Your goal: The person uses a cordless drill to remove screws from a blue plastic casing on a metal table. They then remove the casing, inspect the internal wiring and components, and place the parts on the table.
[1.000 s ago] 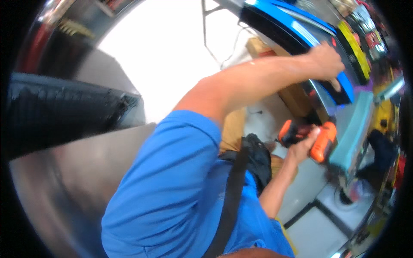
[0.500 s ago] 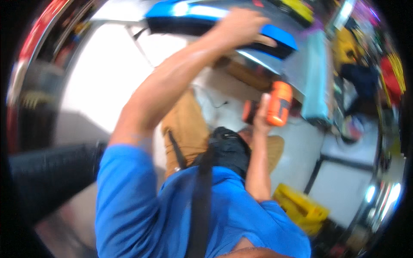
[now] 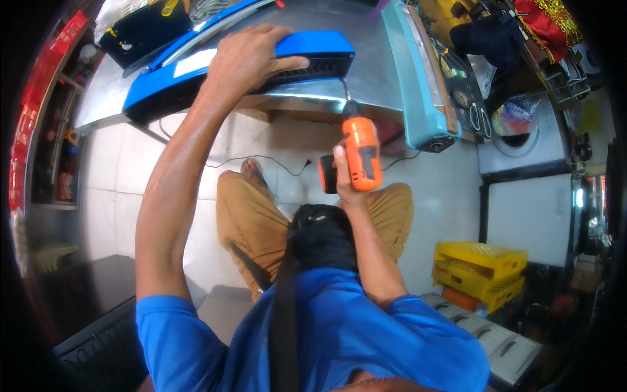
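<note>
My left hand (image 3: 251, 57) grips a long blue machine casing (image 3: 320, 46), fingers over its top and thumb against its dark, slotted underside. The casing rests tilted up along the front of a metal worktop (image 3: 313, 103). In my right hand (image 3: 349, 183) is an orange cordless drill (image 3: 362, 147), its battery to the left of my wrist. The drill's thin bit points away from me, and its tip is at the lower edge of the casing near the right end. Whether the tip touches a screw is too small to tell.
A teal long machine (image 3: 418, 85) stands on the right of the worktop, beside scissors (image 3: 480, 121). A black box (image 3: 147, 32) sits at the far left. Below lies a black cord with a plug (image 3: 300, 168). Yellow crates (image 3: 480, 264) are stacked at right.
The view has swung right and steadied from blur, so the worktop and casing appear further left. The drill bit is now at the casing's lower right edge; both hands keep their hold.
</note>
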A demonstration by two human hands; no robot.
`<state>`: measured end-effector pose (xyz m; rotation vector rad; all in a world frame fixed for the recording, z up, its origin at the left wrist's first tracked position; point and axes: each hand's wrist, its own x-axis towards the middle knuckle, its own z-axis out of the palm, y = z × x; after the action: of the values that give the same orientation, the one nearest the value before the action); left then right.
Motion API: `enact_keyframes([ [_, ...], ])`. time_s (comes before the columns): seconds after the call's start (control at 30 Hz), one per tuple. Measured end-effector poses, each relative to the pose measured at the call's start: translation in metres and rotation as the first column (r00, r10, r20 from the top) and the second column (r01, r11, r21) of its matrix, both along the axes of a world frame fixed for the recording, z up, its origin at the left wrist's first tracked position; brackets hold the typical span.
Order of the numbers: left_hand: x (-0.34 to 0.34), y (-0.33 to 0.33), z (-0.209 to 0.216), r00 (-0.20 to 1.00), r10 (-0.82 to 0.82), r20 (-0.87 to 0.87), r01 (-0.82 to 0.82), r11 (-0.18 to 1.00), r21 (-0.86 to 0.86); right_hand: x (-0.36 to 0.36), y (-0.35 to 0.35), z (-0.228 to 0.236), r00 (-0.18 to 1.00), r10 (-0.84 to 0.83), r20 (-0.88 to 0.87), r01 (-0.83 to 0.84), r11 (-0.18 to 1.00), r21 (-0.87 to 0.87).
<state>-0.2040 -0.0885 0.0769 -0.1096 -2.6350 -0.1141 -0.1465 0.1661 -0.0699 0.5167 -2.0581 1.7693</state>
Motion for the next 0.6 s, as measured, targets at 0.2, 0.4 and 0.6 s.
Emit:
enact_keyframes([
  [0.2,0.001,0.002,0.003,0.998,0.028,0.049,-0.029,0.999,0.023,-0.002,0.012,0.011,0.993,0.074,0.089,-0.067,0.995,-0.078],
  [0.4,0.0,0.002,0.004,0.997,0.042,0.07,-0.043,0.999,0.013,-0.008,0.016,0.007,0.998,0.06,0.033,-0.058,0.997,-0.047],
  [0.6,0.0,0.002,0.006,0.995,0.045,0.084,-0.045,0.999,-0.001,-0.017,0.022,0.006,0.978,-0.015,-0.206,0.052,0.983,0.176],
])
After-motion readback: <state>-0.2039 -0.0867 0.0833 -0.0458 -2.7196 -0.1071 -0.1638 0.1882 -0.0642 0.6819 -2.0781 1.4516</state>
